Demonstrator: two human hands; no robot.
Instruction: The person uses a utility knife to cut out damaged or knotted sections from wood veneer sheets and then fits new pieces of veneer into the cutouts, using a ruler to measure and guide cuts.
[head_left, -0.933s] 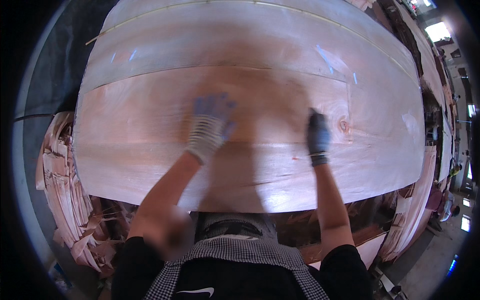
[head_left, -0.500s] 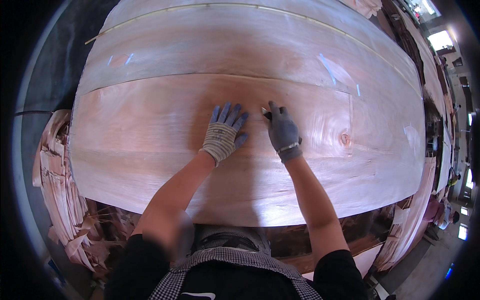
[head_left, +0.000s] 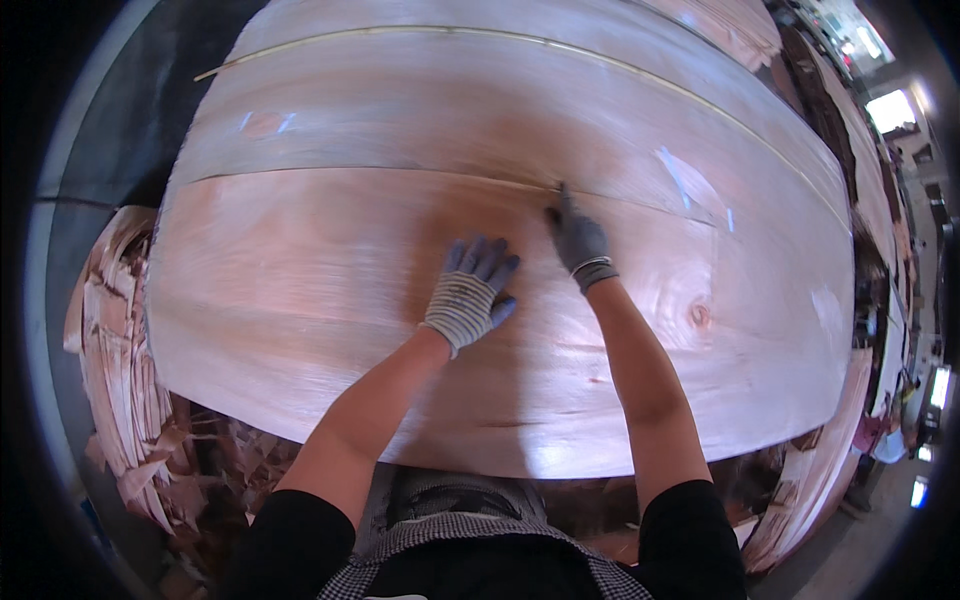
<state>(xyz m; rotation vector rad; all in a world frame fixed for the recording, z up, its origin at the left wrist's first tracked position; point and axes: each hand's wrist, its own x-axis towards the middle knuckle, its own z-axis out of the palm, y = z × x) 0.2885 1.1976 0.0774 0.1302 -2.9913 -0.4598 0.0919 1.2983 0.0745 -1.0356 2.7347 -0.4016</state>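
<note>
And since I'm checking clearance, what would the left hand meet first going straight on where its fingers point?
Probably the dark seam running across the wood surface ahead of the left hand; whether it stands raised is unclear.

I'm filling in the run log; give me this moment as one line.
left hand: spread on wood sheet | right hand: at wood sheet's far edge, grip unclear | thin strip: lying beyond

Gloved left hand [head_left: 470,290] spread on wood sheet [head_left: 290,260], gloved right hand [head_left: 580,238] at its two o'clock, thin strip [head_left: 450,30] at twelve, scraps [head_left: 112,315] at nine
</note>
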